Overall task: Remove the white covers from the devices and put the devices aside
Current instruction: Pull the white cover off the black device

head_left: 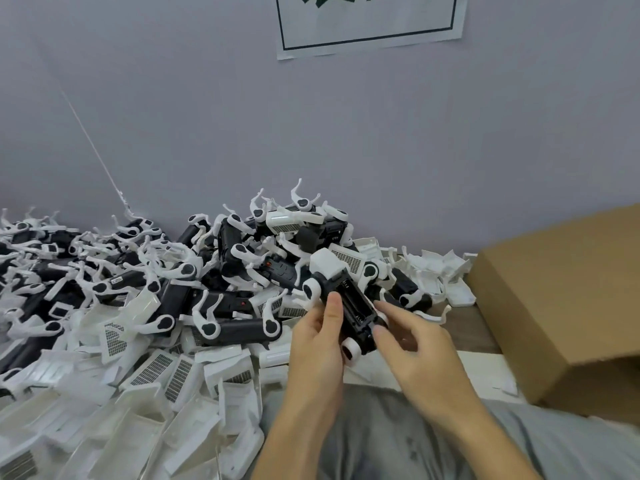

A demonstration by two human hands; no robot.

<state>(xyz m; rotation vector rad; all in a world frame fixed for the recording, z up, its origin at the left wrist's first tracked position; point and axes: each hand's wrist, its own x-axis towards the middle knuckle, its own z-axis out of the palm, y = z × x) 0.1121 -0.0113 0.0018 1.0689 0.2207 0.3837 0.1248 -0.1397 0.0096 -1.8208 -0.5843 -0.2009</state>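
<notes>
Many white covers (104, 403) already lie loose to the left of the held device (349, 306), and a big heap of devices (221, 271) lies behind it, so I judge the work is well along but not finished. The left hand (317, 344) grips the device, thumb on its open black underside. The right hand (412, 344) is half open, fingertips just touching its lower end.

Bare forearms, no sleeves; grey trousers (398, 441) on the lap
</notes>
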